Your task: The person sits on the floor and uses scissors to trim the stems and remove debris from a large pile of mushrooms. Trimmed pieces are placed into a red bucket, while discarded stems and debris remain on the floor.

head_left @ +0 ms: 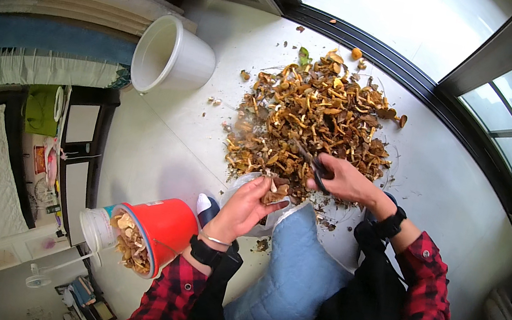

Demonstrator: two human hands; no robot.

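My left hand (245, 207) pinches a brown mushroom (276, 192) with a pale stem, held over a whitish plastic container or bag (241, 183) that my hand partly hides. In my right hand (347, 181) is a pair of dark-handled scissors (316, 166), blades pointing toward the upper left over the mushrooms. Whether the blades are apart is too small to tell. A wide heap of brown and yellowish mushrooms (315, 114), mixed with dry leaves and debris, spreads over the pale floor just beyond both hands.
A red bucket (171, 232) full of mushrooms stands at my left beside a white bucket (95, 229). Farther off is another white bucket (186, 60). A dark sliding-door track (358, 44) runs behind the heap. Blue quilted cloth (298, 270) covers my lap.
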